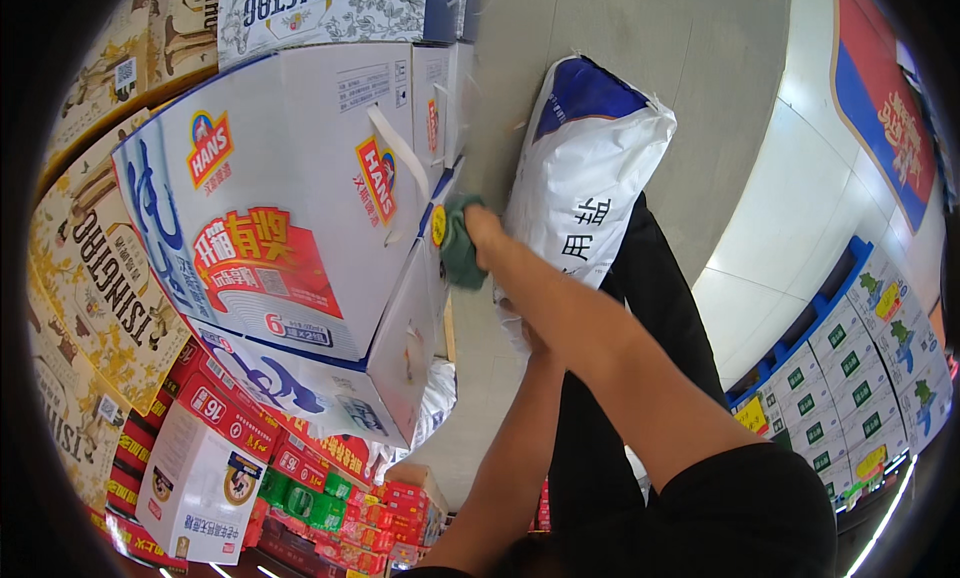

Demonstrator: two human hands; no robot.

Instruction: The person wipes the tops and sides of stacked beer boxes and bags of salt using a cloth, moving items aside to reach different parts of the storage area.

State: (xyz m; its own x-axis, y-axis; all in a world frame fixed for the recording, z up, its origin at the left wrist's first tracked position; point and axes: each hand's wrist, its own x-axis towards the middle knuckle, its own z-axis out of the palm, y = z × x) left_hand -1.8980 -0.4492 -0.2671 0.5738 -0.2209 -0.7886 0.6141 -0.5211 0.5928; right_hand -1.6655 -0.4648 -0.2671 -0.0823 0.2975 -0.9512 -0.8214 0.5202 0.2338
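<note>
My right hand (pixel 482 231) grips a bunched dark green cloth (pixel 463 257) at the side of the stacked beer cartons. A round yellow sticker (pixel 438 225) shows beside the cloth. Across the sack passes my right forearm, hiding part of it. A large white plastic sack (pixel 581 169) with a blue end panel and black writing lies slanted before my legs. My left hand (pixel 531 338) holds the sack's lower end, partly covered by the right forearm. The nearest carton, a white Hans beer box (pixel 300 150) with a white strap handle, stands left of both hands.
Tsingtao cartons (pixel 112 278) are stacked at the left. Red drink cases (pixel 232 405) and green bottles (pixel 304 499) sit lower left. Another white sack (pixel 439 398) lies by the cartons. White boxes (pixel 832 375) rise beside a blue edge at right. The grey floor (pixel 600 19) meets white tiles (pixel 780 180).
</note>
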